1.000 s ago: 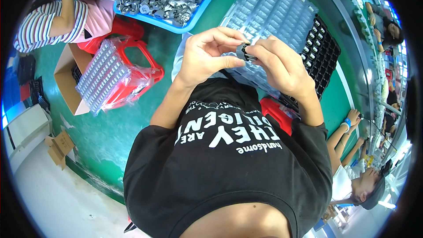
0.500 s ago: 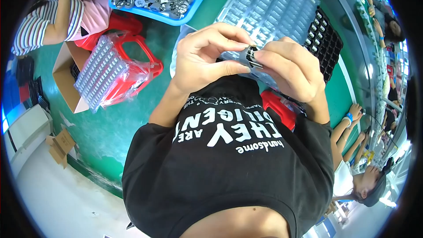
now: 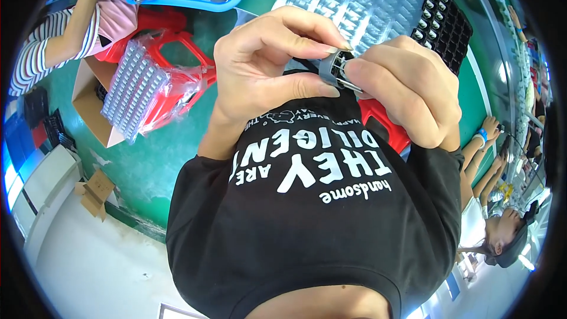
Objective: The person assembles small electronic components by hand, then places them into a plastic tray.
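Between both hands, in front of my chest, is a small grey plastic plug part [image 3: 328, 71] with metal pins and a dark open side facing right. My left hand [image 3: 260, 62] pinches its grey rim between thumb and fingers. My right hand [image 3: 413, 88] is closed at the open side, its fingertips on the metal pins. Whether the right fingers also hold a separate small piece is hidden. Just beyond my hands lies a clear plastic tray [image 3: 366, 6] with rows of pockets. Beside it, a black tray [image 3: 452, 38] carries several light metallic parts.
A blue bin [image 3: 227, 5] full of grey plug parts stands at the far left. Red stools [image 3: 195, 53], a plastic-wrapped tray stack [image 3: 134, 91] and a cardboard box [image 3: 88, 103] are on the left. Co-workers sit at left [image 3: 68, 41] and right [image 3: 472, 218].
Both hands, still holding the plug part, appear slightly nearer and larger. The bin and trays have shifted upward in the view.
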Tool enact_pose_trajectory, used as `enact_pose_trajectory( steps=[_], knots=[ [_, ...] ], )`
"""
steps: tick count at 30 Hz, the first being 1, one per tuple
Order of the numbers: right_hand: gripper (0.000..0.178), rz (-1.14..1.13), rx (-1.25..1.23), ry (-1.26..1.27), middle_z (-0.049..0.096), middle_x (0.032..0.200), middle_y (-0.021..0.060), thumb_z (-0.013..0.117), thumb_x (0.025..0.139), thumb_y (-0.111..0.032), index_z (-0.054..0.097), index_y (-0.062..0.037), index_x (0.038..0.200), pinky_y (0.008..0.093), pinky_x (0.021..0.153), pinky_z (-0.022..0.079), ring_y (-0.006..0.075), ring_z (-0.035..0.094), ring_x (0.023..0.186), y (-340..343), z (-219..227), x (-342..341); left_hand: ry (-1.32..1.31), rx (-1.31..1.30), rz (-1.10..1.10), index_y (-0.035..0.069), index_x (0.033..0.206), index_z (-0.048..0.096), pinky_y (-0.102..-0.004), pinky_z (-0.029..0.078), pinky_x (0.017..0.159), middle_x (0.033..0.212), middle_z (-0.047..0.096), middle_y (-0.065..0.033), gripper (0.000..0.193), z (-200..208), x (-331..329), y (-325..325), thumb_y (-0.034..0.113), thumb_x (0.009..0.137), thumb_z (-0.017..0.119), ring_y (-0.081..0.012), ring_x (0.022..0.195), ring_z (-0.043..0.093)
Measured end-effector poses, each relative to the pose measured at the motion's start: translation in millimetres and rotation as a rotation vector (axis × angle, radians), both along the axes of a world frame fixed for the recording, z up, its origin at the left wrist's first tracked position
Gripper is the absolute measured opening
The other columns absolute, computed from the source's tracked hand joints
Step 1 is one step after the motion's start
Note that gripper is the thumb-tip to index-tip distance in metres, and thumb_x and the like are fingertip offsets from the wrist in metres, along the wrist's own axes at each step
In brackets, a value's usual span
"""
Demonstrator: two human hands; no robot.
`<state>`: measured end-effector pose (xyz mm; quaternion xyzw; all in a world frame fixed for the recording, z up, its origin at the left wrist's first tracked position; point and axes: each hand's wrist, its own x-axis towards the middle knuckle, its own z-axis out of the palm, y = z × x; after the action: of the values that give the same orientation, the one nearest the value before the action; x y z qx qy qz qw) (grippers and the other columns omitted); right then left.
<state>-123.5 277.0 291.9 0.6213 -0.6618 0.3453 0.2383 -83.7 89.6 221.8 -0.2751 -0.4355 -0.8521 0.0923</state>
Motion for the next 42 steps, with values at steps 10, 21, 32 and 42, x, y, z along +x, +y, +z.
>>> enact_pose_trajectory(
  steps=[10,21,32,42],
  knots=[
    [0.035,-0.010,0.018,0.016,0.063,0.080,0.0209,0.071,0.064,-0.004,0.062,0.0147,0.093,0.0283,0.043,0.049,0.0240,0.062,0.056,3.0,0.9,6.8,-0.072,0.035,-0.083,-0.007,0.096,0.066,-0.0363,0.055,0.085,0.104,0.065,-0.0247,0.036,2.4,4.3,-1.6,-0.013,0.064,0.082,-0.0279,0.097,0.067],
    [0.037,0.002,0.033,-0.076,0.061,0.085,0.0190,0.070,0.066,-0.003,0.065,0.0137,0.099,0.0281,0.049,0.049,0.0219,0.061,0.060,2.0,5.0,9.6,-0.011,-0.047,0.026,-0.005,0.096,0.067,-0.0353,0.055,0.082,0.103,0.066,-0.0221,0.036,5.1,4.9,-1.4,-0.010,0.064,0.083,-0.0263,0.095,0.067],
    [0.029,-0.461,-0.047,-0.432,0.066,0.094,0.0189,0.074,0.071,0.010,0.066,0.0075,0.099,0.0299,0.069,0.053,0.0246,0.065,0.081,29.3,-17.9,49.7,0.088,-0.373,0.342,0.000,0.087,0.066,-0.0302,0.056,0.074,0.095,0.069,-0.0135,0.031,-7.5,7.8,34.6,-0.005,0.063,0.085,-0.0234,0.087,0.069],
    [0.019,-1.171,0.067,-0.323,0.067,0.087,0.0104,0.074,0.072,0.008,0.068,0.0002,0.089,0.0302,0.064,0.052,0.0226,0.064,0.075,106.9,-84.0,106.0,0.236,-1.122,0.758,0.005,0.095,0.069,-0.0413,0.048,0.092,0.116,0.064,-0.0130,0.024,-15.4,-14.2,19.4,0.004,0.073,0.078,-0.0320,0.107,0.059]
  ],
)
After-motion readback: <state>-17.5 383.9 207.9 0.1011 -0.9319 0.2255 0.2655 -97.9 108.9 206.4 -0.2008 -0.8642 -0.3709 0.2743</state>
